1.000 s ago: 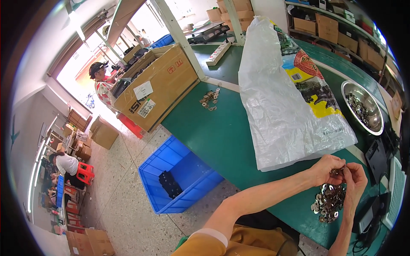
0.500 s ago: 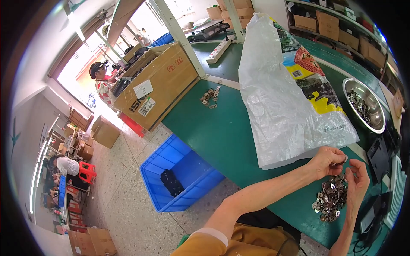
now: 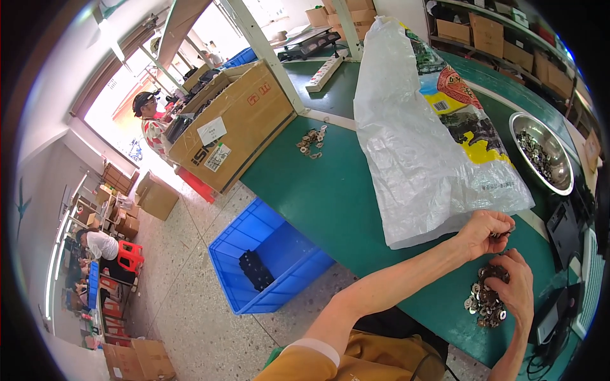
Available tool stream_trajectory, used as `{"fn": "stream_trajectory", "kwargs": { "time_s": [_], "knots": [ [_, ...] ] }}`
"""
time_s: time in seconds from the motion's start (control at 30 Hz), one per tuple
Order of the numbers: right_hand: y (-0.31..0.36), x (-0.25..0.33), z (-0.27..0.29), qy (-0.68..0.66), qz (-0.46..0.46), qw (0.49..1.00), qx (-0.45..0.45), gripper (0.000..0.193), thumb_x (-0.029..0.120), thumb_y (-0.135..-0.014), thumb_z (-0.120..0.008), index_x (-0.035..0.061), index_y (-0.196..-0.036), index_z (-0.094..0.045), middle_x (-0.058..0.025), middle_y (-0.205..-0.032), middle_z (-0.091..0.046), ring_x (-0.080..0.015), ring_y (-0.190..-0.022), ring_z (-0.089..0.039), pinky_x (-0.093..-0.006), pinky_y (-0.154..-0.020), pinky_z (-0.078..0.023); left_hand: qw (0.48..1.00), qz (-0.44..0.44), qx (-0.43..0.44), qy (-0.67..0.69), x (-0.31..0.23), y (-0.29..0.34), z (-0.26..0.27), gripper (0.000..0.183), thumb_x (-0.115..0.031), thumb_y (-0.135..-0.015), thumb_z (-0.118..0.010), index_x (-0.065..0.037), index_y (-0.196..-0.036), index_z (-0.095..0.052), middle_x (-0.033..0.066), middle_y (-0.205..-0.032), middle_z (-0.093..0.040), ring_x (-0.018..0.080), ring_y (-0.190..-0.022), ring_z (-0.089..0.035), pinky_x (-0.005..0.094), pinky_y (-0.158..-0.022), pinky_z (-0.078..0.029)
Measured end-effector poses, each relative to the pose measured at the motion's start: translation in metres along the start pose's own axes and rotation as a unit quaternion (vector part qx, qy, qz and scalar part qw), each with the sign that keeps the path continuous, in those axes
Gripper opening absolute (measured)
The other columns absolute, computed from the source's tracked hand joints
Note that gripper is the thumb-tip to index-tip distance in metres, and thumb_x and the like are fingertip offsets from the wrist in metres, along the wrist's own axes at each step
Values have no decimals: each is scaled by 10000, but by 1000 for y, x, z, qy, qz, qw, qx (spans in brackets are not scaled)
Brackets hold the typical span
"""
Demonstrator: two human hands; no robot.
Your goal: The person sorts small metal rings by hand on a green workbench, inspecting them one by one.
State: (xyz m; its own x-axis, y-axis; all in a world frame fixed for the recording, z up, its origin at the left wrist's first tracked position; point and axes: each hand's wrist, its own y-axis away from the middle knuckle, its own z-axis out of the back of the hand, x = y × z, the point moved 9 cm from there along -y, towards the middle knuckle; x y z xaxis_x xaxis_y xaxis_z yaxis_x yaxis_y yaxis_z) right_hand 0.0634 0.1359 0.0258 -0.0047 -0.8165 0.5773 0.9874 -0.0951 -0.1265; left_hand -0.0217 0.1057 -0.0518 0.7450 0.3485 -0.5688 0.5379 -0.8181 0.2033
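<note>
Holding small metal discs [image 3: 500, 235] in the narrowed fingers [image 3: 501, 222] of the left hand [image 3: 484, 232], near the sack [image 3: 406, 159]. Touching the pile [image 3: 487, 306] of discs on the tabletop [image 3: 318, 197] with the right hand [image 3: 516, 286], curved around its top; cannot tell whether gripping any.

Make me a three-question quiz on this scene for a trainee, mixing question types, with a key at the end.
1. Which grip is down at the pile of small metal pieces, left or right?
2. True or false: the metal bowl has small parts in it.
3. The plastic bin beside the green table is: A) red, B) white, C) blue.

Key: 1. The right grip. 2. True. 3. C.
</note>
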Motion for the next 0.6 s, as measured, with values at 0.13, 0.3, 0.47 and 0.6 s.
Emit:
{"fn": "stream_trajectory", "kwargs": {
  "time_s": [0.13, 0.3, 0.47, 0.6],
  "knots": [
    [1, 5, -7, -16, 42, 999, 8, 233, 22, -547, -652, -10, -775, -612, -114, -762, -528, -291, -717, -535, -366, -628, -418, 1000, 8, 16, 12, 2, -1, 0, 94, -59, -829, -559, -6, -905, -572, 38, -710, -558, 112, -562, -550, 257, -485, -502],
    [2, -3, -12, -73, -15, 996, 45, 183, -19, -571, -619, -18, -753, -602, -118, -731, -527, -267, -639, -540, -345, -576, -417, 999, 27, 12, 43, 7, 2, 1, 78, -68, -839, -531, -9, -876, -565, 49, -708, -550, 124, -580, -553, 267, -497, -503],
    [8, -1, -6, -82, -13, 996, 26, 151, -43, -594, -605, -21, -742, -594, -120, -729, -537, -250, -611, -563, -326, -567, -439, 996, 44, 36, 71, 17, -1, -5, 81, -63, -834, -527, -4, -880, -558, 65, -712, -551, 140, -614, -560, 272, -519, -508],
    [0, 1, -15, -84, 35, 996, 23, 113, -22, -632, -591, -7, -744, -603, -128, -717, -541, -257, -625, -577, -340, -559, -444, 993, 36, 49, 103, 10, -1, 3, 107, -7, -789, -554, 33, -887, -563, 100, -732, -567, 174, -638, -570, 265, -566, -512]
  ]
}}
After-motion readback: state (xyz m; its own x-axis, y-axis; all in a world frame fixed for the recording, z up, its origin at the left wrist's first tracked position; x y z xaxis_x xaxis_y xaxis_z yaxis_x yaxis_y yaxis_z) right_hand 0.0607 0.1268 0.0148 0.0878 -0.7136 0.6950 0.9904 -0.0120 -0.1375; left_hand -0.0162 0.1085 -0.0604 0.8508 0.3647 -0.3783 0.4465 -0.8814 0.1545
